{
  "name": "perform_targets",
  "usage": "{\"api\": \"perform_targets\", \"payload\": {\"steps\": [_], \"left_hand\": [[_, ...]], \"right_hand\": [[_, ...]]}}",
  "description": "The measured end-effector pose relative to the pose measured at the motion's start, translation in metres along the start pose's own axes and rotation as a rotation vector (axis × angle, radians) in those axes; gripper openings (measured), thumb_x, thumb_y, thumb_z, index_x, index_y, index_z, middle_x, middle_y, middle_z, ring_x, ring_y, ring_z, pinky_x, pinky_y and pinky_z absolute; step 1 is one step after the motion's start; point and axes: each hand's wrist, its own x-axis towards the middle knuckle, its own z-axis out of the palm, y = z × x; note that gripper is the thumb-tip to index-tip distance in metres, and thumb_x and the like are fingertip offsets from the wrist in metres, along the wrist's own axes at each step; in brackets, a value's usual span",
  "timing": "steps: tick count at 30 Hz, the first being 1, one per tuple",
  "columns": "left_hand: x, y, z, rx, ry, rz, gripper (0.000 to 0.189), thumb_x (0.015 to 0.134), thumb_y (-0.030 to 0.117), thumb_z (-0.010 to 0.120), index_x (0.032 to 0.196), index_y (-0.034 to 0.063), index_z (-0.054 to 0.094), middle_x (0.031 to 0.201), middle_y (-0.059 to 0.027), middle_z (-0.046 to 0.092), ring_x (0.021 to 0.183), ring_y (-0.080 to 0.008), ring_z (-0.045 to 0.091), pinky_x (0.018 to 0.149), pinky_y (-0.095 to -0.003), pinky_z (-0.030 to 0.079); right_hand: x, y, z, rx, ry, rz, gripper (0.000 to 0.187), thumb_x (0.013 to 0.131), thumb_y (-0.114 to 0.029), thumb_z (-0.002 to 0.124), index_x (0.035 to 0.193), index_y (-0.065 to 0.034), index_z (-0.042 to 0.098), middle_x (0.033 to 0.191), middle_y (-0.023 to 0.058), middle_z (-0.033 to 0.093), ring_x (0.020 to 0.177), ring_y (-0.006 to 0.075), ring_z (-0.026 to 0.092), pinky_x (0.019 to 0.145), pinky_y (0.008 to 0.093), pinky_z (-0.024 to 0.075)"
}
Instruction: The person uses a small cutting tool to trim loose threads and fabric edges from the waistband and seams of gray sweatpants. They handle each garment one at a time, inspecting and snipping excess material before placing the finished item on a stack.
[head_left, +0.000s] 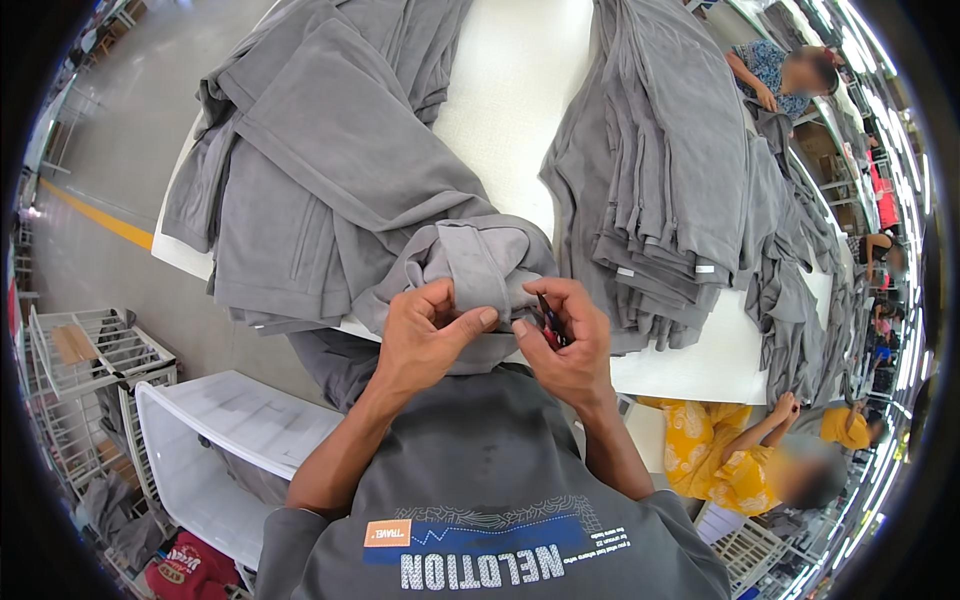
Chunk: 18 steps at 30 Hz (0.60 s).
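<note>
Before my chest a grey fleece garment (480, 262) is bunched at the near edge of the white table (517, 90). My left hand (427, 330) pinches a folded band of this cloth between thumb and fingers. In my right hand (566, 330) rests a small pair of thread snips (551, 324) with dark blades and red on the handle. The right thumb and forefinger reach to the same cloth, close to the left thumb. The rest of the garment spreads away to the upper left, over a pile of grey garments (300, 150).
A stack of folded grey garments (660, 165) lies right of my hands. A white plastic bin (232, 420) and a white wire rack (105, 352) stand at lower left. A person in yellow (712, 450) sits at right; another person in blue (765, 71) works farther off.
</note>
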Motion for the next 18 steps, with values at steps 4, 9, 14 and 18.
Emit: {"api": "perform_targets", "payload": {"steps": [4, 9, 14, 18], "left_hand": [[0.001, 0.009, 0.003, -0.104, -0.029, 0.017, 0.019, 0.092, 0.008, 0.071, 0.105, -0.0047, 0.067, 0.091, -0.0077, 0.073, 0.084, -0.0117, 0.068, 0.078, -0.0268, 0.055], [0.002, -0.002, 0.000, -0.009, -0.028, 0.073, 0.017, 0.092, 0.006, 0.070, 0.105, -0.0052, 0.068, 0.092, -0.0075, 0.073, 0.085, -0.0113, 0.067, 0.078, -0.0265, 0.055], [-0.001, -0.008, -0.004, 0.138, -0.034, 0.136, 0.014, 0.091, 0.005, 0.071, 0.101, -0.0049, 0.068, 0.089, -0.0029, 0.070, 0.082, -0.0069, 0.061, 0.075, -0.0237, 0.050], [0.002, -0.017, -0.001, 0.136, 0.024, 0.249, 0.028, 0.087, 0.013, 0.077, 0.080, -0.0002, 0.052, 0.069, -0.0016, 0.047, 0.067, -0.0083, 0.043, 0.059, -0.0265, 0.037]], "right_hand": [[0.005, -0.013, -0.012, -0.101, -0.076, -0.023, 0.034, 0.083, -0.005, 0.074, 0.114, -0.0033, 0.061, 0.085, 0.0058, 0.060, 0.069, 0.0125, 0.056, 0.064, 0.0241, 0.0479], [0.013, -0.023, -0.026, -0.153, -0.198, -0.081, 0.034, 0.084, -0.001, 0.075, 0.116, -0.0019, 0.066, 0.093, 0.0093, 0.065, 0.079, 0.0166, 0.065, 0.071, 0.0277, 0.0535], [0.012, -0.017, -0.029, -0.140, -0.215, -0.074, 0.039, 0.082, 0.003, 0.075, 0.119, -0.0043, 0.069, 0.096, 0.0101, 0.069, 0.082, 0.0168, 0.067, 0.073, 0.0280, 0.0546], [0.010, -0.011, -0.028, -0.106, -0.222, -0.055, 0.039, 0.081, 0.004, 0.075, 0.119, -0.0052, 0.070, 0.098, 0.0103, 0.071, 0.081, 0.0162, 0.067, 0.072, 0.0272, 0.0544]]}}
